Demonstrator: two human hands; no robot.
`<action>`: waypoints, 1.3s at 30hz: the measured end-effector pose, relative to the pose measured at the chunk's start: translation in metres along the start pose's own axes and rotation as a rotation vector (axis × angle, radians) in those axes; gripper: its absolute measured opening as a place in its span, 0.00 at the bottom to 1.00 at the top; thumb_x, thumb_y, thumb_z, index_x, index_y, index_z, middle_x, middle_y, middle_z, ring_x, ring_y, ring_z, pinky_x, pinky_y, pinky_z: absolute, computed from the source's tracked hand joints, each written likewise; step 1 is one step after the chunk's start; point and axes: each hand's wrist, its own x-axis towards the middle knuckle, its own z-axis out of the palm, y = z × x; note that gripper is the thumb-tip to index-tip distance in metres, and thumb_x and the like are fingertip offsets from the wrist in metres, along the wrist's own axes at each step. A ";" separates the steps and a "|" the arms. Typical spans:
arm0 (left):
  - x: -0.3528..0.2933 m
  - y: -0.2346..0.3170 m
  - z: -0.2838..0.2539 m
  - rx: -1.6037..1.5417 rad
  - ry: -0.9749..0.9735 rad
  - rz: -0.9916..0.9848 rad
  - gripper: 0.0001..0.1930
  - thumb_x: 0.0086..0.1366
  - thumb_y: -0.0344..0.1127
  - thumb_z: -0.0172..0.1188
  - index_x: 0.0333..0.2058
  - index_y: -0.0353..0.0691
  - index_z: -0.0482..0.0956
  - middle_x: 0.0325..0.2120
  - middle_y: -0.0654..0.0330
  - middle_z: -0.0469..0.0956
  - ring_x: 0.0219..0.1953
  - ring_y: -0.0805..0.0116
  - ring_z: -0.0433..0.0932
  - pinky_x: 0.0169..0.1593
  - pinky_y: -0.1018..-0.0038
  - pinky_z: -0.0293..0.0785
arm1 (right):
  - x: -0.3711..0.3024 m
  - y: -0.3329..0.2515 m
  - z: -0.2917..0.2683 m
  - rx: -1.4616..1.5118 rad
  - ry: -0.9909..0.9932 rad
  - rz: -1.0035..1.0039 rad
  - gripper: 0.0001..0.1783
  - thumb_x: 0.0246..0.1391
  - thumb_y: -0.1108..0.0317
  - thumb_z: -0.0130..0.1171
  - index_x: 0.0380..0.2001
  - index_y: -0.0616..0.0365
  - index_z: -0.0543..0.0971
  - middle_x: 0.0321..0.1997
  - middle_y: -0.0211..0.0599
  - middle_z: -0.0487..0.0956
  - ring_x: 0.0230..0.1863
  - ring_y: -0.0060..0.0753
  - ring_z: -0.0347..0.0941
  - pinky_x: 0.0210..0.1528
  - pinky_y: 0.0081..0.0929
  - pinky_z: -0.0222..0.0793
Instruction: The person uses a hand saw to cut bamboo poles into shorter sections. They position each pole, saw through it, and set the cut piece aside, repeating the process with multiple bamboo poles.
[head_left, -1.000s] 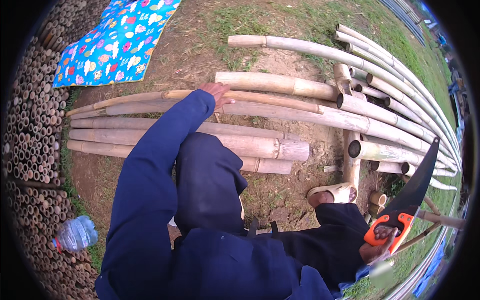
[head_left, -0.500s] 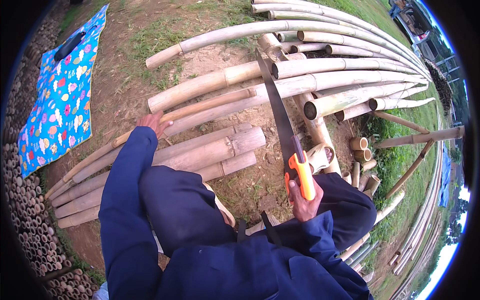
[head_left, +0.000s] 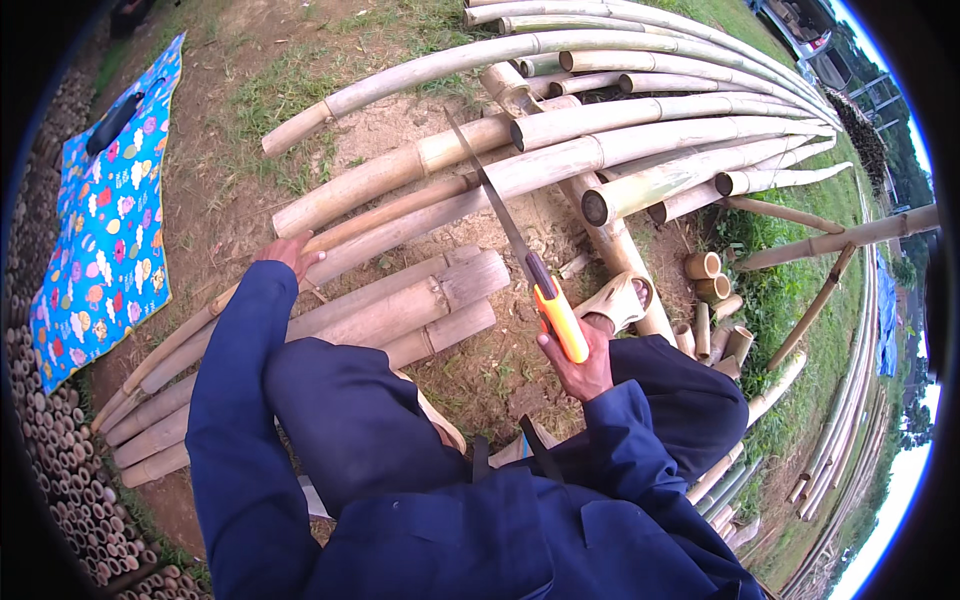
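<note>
Right hand (head_left: 578, 362) nearest: fingers closed round the orange grip of the saw (head_left: 538, 270), in front of the right knee. Saw's long axis runs from grip at lower right to tip at upper left, so it points away from the body and leftward, roughly square to the poles in view. Blade crosses over the poles at the right end of the thin bamboo pole (head_left: 390, 213); can't tell if it touches.

Left hand (head_left: 290, 252) lies over that thin pole, fingers slightly bent; can't tell how far they close under it. Thin pole runs lower left to upper right, alongside the long thick pole (head_left: 550, 170). Sandal (head_left: 618, 300) sits against the support log (head_left: 615, 245). Farther left: blue patterned mat (head_left: 115, 230) on the ground.
</note>
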 end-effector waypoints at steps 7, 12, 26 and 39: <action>0.036 0.086 -0.007 0.244 -0.079 0.194 0.51 0.70 0.65 0.55 0.76 0.39 0.42 0.75 0.46 0.53 0.76 0.44 0.53 0.76 0.51 0.52 | 0.004 -0.006 -0.006 0.035 -0.065 0.114 0.16 0.62 0.62 0.68 0.45 0.64 0.81 0.26 0.32 0.78 0.29 0.23 0.72 0.35 0.29 0.71; 0.075 0.159 0.003 0.137 0.030 0.279 0.56 0.63 0.68 0.62 0.75 0.37 0.46 0.74 0.45 0.55 0.77 0.46 0.52 0.77 0.52 0.49 | 0.002 0.007 -0.004 0.217 -0.038 0.226 0.15 0.63 0.62 0.68 0.43 0.64 0.82 0.28 0.33 0.79 0.31 0.22 0.73 0.37 0.29 0.71; 0.087 0.242 -0.018 -0.091 0.024 0.162 0.37 0.48 0.57 0.78 0.47 0.31 0.81 0.43 0.40 0.85 0.48 0.44 0.85 0.55 0.55 0.80 | -0.037 0.003 -0.036 0.160 -0.084 0.118 0.12 0.58 0.71 0.69 0.42 0.66 0.82 0.28 0.45 0.83 0.26 0.35 0.82 0.33 0.31 0.75; 0.092 0.234 -0.016 -0.104 0.032 0.201 0.36 0.49 0.57 0.77 0.47 0.32 0.81 0.41 0.43 0.85 0.46 0.46 0.85 0.55 0.55 0.80 | -0.003 -0.002 -0.011 0.157 -0.082 0.139 0.06 0.59 0.75 0.66 0.38 0.65 0.83 0.27 0.42 0.83 0.29 0.31 0.81 0.36 0.28 0.76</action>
